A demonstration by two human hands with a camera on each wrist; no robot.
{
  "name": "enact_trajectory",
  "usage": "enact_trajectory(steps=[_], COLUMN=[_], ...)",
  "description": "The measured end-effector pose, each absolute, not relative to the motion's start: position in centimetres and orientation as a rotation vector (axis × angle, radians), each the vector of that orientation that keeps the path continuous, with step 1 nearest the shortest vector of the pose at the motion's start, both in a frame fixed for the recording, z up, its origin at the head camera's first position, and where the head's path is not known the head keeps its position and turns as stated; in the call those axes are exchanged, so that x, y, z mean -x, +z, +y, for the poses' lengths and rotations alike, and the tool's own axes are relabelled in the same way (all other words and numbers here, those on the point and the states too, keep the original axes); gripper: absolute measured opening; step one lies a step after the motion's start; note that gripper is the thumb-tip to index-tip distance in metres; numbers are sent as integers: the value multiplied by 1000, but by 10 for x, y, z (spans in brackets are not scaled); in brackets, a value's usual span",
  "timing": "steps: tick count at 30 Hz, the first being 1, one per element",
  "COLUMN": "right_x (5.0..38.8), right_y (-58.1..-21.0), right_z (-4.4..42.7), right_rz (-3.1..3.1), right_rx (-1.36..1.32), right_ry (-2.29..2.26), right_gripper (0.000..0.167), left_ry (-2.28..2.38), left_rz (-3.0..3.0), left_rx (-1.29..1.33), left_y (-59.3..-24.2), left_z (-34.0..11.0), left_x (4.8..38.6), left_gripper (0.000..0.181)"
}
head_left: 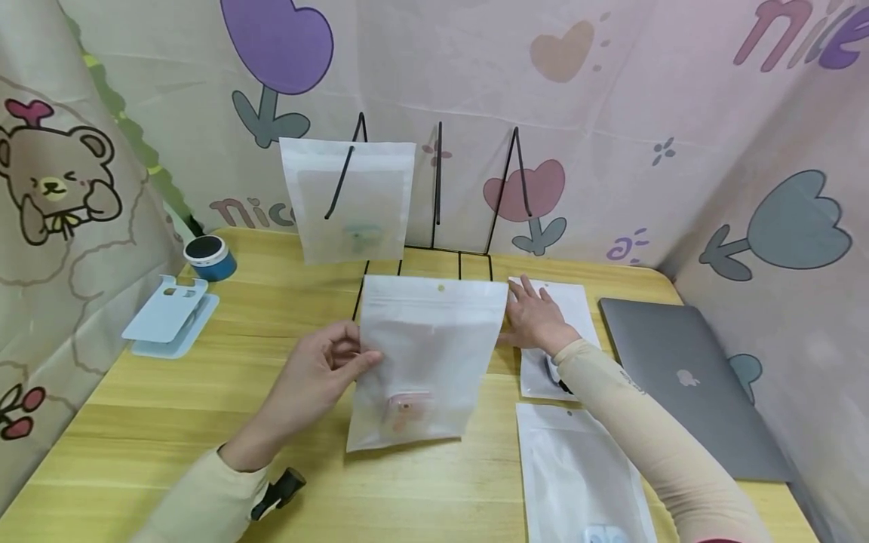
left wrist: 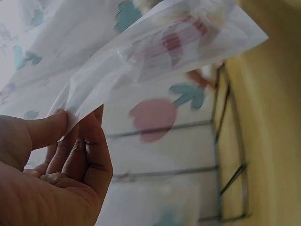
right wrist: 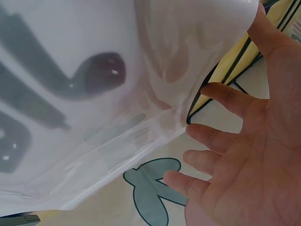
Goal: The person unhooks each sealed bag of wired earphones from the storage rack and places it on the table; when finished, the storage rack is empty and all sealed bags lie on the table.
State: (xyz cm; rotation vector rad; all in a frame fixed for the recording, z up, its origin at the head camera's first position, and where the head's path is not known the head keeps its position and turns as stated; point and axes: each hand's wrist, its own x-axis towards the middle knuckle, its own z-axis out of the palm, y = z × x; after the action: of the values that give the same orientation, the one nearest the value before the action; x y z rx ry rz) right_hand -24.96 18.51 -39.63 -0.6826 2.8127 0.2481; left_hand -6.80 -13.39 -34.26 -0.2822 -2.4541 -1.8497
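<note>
My left hand (head_left: pixel 319 377) pinches the left edge of a white zip bag (head_left: pixel 434 309) between thumb and fingers. The bag stands upright off the table, and a pinkish item (head_left: pixel 407 407) shows through its lower part. My right hand (head_left: pixel 536 317) is spread with fingers extended, over the top of a second white bag (head_left: pixel 577 302) on the table. Dark shapes (right wrist: pixel 101 75) show through a bag in the right wrist view. Whether the right fingers touch either bag, I cannot tell. A third white bag (head_left: pixel 570 460) lies nearer, with a pale blue item inside.
Behind the hands stands a black wire rack (head_left: pixel 437 173) with several prongs; a white bag (head_left: pixel 353 188) hangs on its left one. A grey laptop (head_left: pixel 679 377) lies closed at right. A light blue folding stand (head_left: pixel 166 317) and a round blue-and-white object (head_left: pixel 213 260) are at left.
</note>
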Motion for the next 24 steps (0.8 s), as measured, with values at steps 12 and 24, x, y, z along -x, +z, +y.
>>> enact_trajectory(steps=[12,24], right_x=[248,249], right_y=[-397,-398], right_z=[186,184], right_rz=[2813,2820], right_rx=[694,679], right_ry=[160,259], right_gripper=[74,91], left_ry=[-2014,-1923], left_rz=[-2550,-2908], left_rx=[270,275], left_y=[-385,-415], left_z=[-114,-115], left_x=[80,87], left_gripper=[13,17])
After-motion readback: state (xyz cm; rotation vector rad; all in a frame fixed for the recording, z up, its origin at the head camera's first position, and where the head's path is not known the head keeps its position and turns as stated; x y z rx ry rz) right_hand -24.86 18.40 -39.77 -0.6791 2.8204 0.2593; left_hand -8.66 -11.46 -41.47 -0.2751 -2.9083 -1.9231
